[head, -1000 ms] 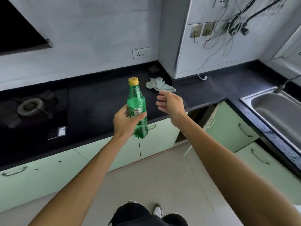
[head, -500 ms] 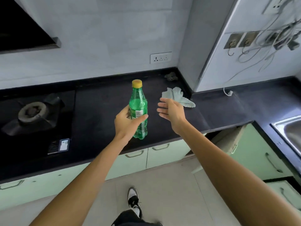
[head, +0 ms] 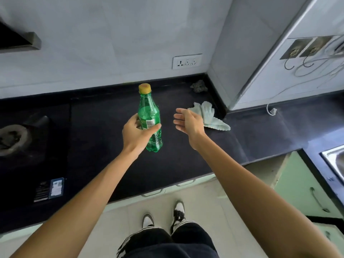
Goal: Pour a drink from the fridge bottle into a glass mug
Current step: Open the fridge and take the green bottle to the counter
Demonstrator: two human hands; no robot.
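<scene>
A green plastic bottle [head: 149,114] with a yellow cap stands upright above the black counter [head: 104,138], its cap still on. My left hand [head: 136,135] grips it around the label at mid-height. My right hand [head: 188,121] hovers to the right of the bottle with fingers straight and relaxed, palm turned toward it, holding nothing. No glass mug is in view.
A pale blue cloth [head: 210,116] lies on the counter just behind my right hand. A gas burner [head: 13,136] sits at far left, a small card [head: 55,188] near the front edge. A sink corner [head: 335,161] shows at right, with green cabinet doors [head: 305,185] below.
I have stepped closer to the counter, so the view shifted left and the sink slid toward the right edge. The bottle now hangs over the counter; both hands keep their poses.
</scene>
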